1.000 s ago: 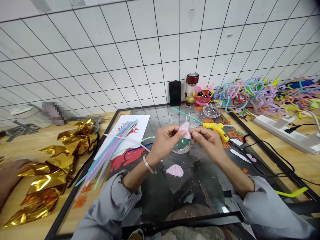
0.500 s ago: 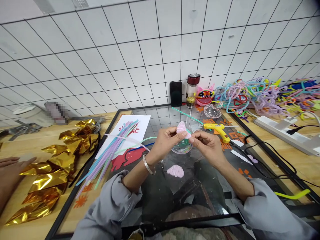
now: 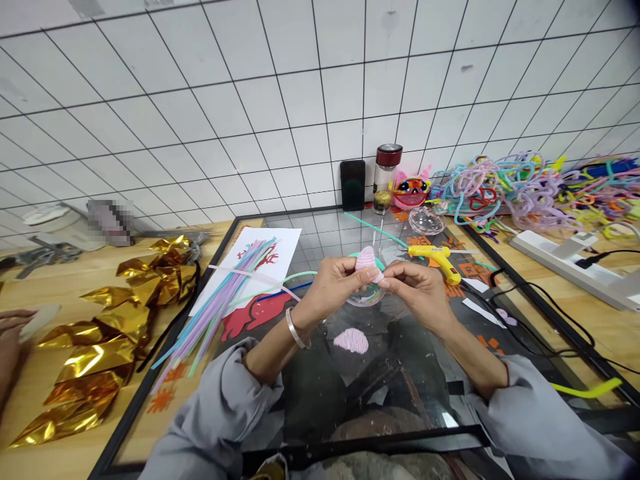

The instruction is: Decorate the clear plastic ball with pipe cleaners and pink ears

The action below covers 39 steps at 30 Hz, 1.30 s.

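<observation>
Between my two hands, above the glass tabletop (image 3: 320,393), is a pink ear-shaped piece of coiled pipe cleaner (image 3: 367,260). My left hand (image 3: 336,283) pinches its left and lower side between thumb and fingers. The thumb and forefinger of my right hand (image 3: 415,287) are closed on its lower right edge. A second pink pipe-cleaner piece (image 3: 351,341), rounded and ridged, lies flat on the glass below my hands. Just behind my hands stands a clear plastic dome (image 3: 367,297), partly covered by them, with something green at it.
Pipe cleaners (image 3: 220,300) lie bundled over white paper (image 3: 287,250) at left, near gold foil (image 3: 125,313) and another person's hand (image 3: 13,340). A yellow glue gun (image 3: 437,259), power strip (image 3: 570,267), phone (image 3: 353,185), bottle (image 3: 387,177), clear lid (image 3: 426,221) and tangled pipe cleaners (image 3: 520,190) are right and behind.
The pink piece in my hands has tilted a little, and my grip has barely shifted. At far left, the other person's hand has moved, and a pale flat object now shows in it.
</observation>
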Tool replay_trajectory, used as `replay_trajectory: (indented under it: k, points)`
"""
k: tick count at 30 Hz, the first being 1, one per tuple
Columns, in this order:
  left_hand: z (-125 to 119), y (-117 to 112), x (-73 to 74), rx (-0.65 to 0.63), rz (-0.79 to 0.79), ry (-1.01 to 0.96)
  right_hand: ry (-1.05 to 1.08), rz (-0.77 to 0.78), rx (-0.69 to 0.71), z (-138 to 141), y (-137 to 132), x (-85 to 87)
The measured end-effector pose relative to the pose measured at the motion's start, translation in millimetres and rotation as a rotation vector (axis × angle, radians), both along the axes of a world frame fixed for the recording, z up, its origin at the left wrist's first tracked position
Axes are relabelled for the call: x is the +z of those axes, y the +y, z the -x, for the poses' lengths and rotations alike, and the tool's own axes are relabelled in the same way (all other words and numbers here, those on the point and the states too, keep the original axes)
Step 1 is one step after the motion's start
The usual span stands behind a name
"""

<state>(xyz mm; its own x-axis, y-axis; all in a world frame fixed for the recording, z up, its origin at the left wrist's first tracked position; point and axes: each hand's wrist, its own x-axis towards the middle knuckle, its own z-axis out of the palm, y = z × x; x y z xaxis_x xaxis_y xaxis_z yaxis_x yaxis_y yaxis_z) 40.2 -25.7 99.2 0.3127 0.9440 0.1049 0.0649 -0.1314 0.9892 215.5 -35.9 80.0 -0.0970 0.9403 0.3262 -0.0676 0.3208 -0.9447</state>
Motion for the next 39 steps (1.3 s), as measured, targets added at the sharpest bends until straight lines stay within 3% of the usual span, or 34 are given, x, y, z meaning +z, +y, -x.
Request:
replay_trajectory:
  k: [9, 17, 24, 30, 35, 39]
  points:
    - [-4.6, -3.4, -1.4, -0.010, 0.009, -0.099, -0.019, -0.088, -0.079, 2.8, -0.1, -7.1]
    - [-5.5, -4.6, -1.4, 0.019, -0.041, -0.025, -0.178, -0.208, -0.125, 3.6, -7.9, -9.7]
    - [-4.9, -5.6, -0.1, 0.034, -0.033, 0.014, -0.190, -0.216, -0.125, 6.1, -8.2, -11.6]
    - [-6.1, -2.6, -0.7, 0.064, 0.032, -0.109, -0.083, -0.104, -0.076, -3.5, -0.6, -4.4]
    - [-0.9, 0.7, 0.7, 0.079, -0.045, -0.011, -0.033, -0.133, -0.167, -13.6, 4.5, -2.4]
    - [4.5, 2.9, 0.7, 0.129, -0.168, 0.108, -0.135, -0.171, -0.368, -32.7, 18.6, -8.4]
